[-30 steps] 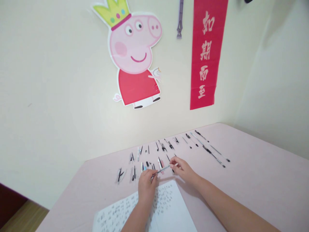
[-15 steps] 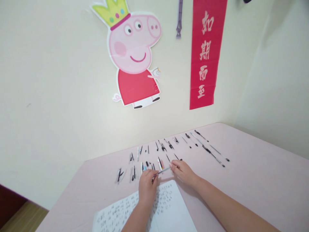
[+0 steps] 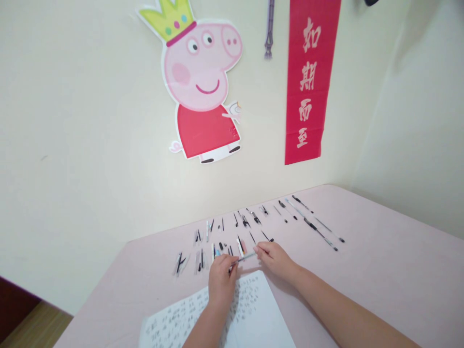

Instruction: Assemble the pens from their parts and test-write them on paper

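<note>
The left hand (image 3: 222, 276) and the right hand (image 3: 274, 257) meet over the near middle of the pink surface (image 3: 380, 275), with a slim clear pen (image 3: 247, 257) stretched between them. The left grip pinches one end of it between thumb and fingers, and a bit of dark shows just under those fingertips. The right grip is pressed together on the opposite end. The pen slants slightly, its right end pointing a little farther from the person, and it is in front of the nearer row of pen parts.

Below the left hand and forearm lies a sheet of paper (image 3: 264, 321) with handwriting, partly covered by the arm. Just beyond the right hand is a dark thin stick (image 3: 267, 236) with a black end; a white pen piece (image 3: 240, 246) and a pink piece (image 3: 244, 246) lie side by side beyond the held pen. A black cap (image 3: 221, 246) lies beyond the left hand. A narrow white tube (image 3: 207, 231) is in the farther row, and long slender pens with dark ends lie slantwise on the right. On the wall (image 3: 90, 145) are a pig cutout (image 3: 206, 128) and a red banner (image 3: 304, 152).
</note>
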A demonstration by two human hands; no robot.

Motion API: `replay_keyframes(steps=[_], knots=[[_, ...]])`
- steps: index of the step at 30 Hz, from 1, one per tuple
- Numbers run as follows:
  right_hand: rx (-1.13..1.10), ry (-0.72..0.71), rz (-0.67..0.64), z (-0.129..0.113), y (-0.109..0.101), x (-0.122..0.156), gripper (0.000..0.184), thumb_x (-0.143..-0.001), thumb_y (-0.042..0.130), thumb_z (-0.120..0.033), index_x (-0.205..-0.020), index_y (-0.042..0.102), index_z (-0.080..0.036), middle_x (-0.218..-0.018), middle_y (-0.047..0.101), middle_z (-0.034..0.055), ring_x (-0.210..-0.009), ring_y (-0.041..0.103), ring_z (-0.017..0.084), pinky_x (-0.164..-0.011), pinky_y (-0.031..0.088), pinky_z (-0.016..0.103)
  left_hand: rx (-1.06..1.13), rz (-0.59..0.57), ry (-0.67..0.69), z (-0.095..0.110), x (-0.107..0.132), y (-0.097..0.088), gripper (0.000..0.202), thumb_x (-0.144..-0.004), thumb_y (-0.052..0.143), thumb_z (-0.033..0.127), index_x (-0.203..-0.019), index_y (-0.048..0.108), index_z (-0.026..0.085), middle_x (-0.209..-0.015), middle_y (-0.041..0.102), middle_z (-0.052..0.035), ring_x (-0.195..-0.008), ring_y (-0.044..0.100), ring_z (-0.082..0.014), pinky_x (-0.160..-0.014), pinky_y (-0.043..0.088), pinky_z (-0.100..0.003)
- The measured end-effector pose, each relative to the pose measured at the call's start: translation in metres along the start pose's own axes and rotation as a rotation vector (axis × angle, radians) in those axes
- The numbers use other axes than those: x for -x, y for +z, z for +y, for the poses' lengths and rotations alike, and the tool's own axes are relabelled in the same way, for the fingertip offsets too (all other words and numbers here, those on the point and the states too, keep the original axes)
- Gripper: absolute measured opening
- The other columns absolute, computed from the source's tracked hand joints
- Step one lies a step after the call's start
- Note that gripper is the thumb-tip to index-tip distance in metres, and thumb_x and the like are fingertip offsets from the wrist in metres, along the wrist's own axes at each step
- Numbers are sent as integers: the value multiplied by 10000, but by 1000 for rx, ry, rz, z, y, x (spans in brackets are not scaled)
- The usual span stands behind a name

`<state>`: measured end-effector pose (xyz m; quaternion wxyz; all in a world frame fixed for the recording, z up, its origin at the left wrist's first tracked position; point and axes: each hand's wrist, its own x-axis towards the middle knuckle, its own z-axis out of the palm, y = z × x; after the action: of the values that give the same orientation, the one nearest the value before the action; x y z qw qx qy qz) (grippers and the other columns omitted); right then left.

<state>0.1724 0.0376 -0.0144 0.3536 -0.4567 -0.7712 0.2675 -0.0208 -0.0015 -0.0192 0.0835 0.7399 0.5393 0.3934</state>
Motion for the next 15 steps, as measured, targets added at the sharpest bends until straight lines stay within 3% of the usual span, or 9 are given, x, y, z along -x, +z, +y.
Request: replay_keyframes(steps=[6,15], knots=[[-48,-34,12,-1,-3,1,137,-831,451,-268,-754,523,-181,-707,552,-7,-635,483,125,-589,332,224,2,-18,-34,0,0,0,179,-789,487,148,-856,652,171,-808,644,-66,-817,570,-221,-740,443,-382],[-27,1,-8,-4,-2,1,372,-876,362,-362,-564,449,-180,-530,429,-27,-527,407,116,-532,287,228,4,-8,-4,-1,0,0,173,-790,497,143,-851,656,175,-801,646,-62,-799,572,-213,-722,445,-368]])
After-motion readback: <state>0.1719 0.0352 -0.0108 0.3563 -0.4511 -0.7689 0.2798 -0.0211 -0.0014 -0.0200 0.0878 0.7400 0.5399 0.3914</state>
